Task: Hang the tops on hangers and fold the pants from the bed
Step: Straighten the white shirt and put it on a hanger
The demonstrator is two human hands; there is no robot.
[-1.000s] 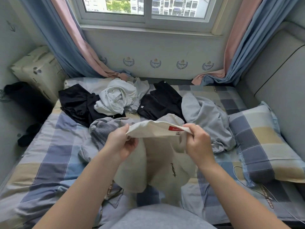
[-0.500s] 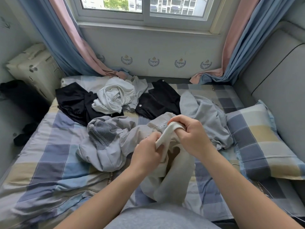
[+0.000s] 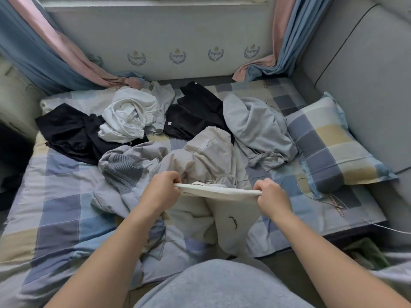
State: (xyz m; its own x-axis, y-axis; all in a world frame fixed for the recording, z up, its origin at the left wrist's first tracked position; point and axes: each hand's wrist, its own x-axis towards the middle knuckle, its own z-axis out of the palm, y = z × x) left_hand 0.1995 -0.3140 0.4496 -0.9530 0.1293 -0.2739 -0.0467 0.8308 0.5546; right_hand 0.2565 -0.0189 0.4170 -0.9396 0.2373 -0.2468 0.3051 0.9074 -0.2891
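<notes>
I hold a pair of cream pants by the waistband, stretched flat between both hands above the near part of the bed. My left hand grips the waistband's left end and my right hand grips its right end. The legs hang down toward me, with a small black logo on the right leg. Behind them lies a pile of clothes: a beige garment with white lettering, a grey ribbed top, a light grey garment, a white top and two black garments.
A checked pillow lies at the right against the grey padded headboard. Blue and pink curtains hang at both back corners. A thin white cable runs over the bed's right edge. A green cloth lies on the floor at the right.
My hands have moved apart from a bunched grip and now pull the waistband straight between them. The camera has tilted down, so the window is out of view.
</notes>
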